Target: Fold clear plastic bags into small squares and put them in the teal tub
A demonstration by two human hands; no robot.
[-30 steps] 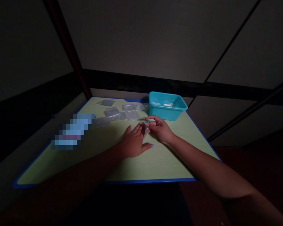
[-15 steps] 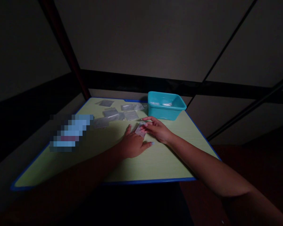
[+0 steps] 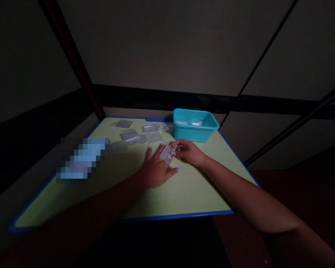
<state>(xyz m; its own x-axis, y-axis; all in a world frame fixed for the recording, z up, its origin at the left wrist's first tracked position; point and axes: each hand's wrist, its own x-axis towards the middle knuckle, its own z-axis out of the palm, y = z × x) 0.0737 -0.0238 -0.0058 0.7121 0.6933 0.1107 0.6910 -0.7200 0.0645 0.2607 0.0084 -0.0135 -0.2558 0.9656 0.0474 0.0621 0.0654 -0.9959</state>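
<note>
A small clear plastic packet point(image 3: 166, 153) lies over the fingers of my left hand point(image 3: 154, 172). That hand is palm down on the table, its fingers spread. My right hand point(image 3: 190, 153) pinches the packet's right edge between thumb and fingertips. Beyond the hands lie several similar flat packets, among them one point(image 3: 154, 137) just behind my left fingers, one point(image 3: 130, 134) farther left and one point(image 3: 124, 124) near the far left corner.
A turquoise basket point(image 3: 194, 133) with some pale packets inside stands at the table's far right. A blurred, pixelated object point(image 3: 86, 158) lies at the left edge. The pale green table point(image 3: 184, 197) has a blue rim, with dark-banded walls behind.
My right fingers have drawn back slightly to the packet's right edge, so more of the packet shows. My left fingers look more stretched out. The view has shifted a little.
</note>
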